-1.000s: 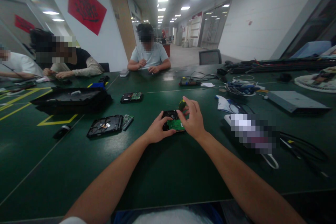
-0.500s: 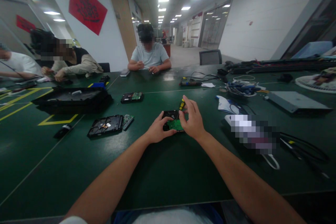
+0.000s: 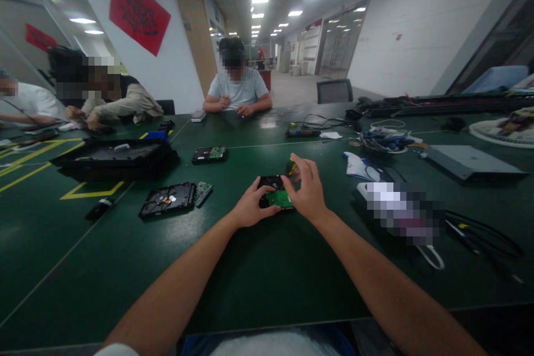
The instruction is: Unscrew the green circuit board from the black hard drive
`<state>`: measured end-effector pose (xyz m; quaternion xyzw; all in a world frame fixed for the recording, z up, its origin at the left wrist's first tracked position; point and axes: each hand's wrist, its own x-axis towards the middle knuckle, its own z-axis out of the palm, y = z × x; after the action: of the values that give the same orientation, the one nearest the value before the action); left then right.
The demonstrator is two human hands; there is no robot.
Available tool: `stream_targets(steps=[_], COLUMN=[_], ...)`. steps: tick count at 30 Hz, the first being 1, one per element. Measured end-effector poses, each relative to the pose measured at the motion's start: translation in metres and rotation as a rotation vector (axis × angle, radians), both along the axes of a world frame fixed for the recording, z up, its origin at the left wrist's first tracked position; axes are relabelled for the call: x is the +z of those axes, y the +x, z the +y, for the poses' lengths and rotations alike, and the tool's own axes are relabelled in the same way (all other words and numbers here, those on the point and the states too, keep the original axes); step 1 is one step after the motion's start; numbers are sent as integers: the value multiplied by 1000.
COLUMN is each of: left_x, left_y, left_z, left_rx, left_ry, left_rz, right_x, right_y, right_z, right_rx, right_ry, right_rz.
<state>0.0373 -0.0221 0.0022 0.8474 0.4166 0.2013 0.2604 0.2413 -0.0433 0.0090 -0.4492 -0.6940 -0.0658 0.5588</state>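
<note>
A hard drive (image 3: 278, 198) with a black case and a green circuit board lies in front of me on the table. My left hand (image 3: 251, 208) grips its left side, thumb along the near edge and fingers at the far left corner. Over the drive's right side is my right hand (image 3: 309, 192), its fingers curled round a yellow-and-black screwdriver (image 3: 293, 166). Only part of the handle shows between thumb and fingers. The screwdriver's tip is hidden, and so is where it touches the drive.
To the left lie an opened hard drive (image 3: 167, 200), a loose circuit board (image 3: 204, 193), another drive (image 3: 209, 154) and a black tray (image 3: 117, 153). On the right are a grey metal box (image 3: 473, 161), cables (image 3: 484, 228) and a blurred white object. Co-workers sit across the table and at left.
The screwdriver handle has shifted slightly right and shows less, more of it behind my right fingers. My left hand and the drive have stayed in place.
</note>
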Motion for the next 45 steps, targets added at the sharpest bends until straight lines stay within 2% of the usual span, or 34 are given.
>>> stream_targets(steps=[27,45], left_x=[-8,-3], left_y=[-2,-1], left_z=[5,2], left_rx=[-5,-1], left_ry=[32,24], left_rz=[-32,-11], right_x=[0,-2], right_y=[-1,-1], right_z=[0,1], right_rx=[9,30], right_ry=[37,15], right_rz=[29,3])
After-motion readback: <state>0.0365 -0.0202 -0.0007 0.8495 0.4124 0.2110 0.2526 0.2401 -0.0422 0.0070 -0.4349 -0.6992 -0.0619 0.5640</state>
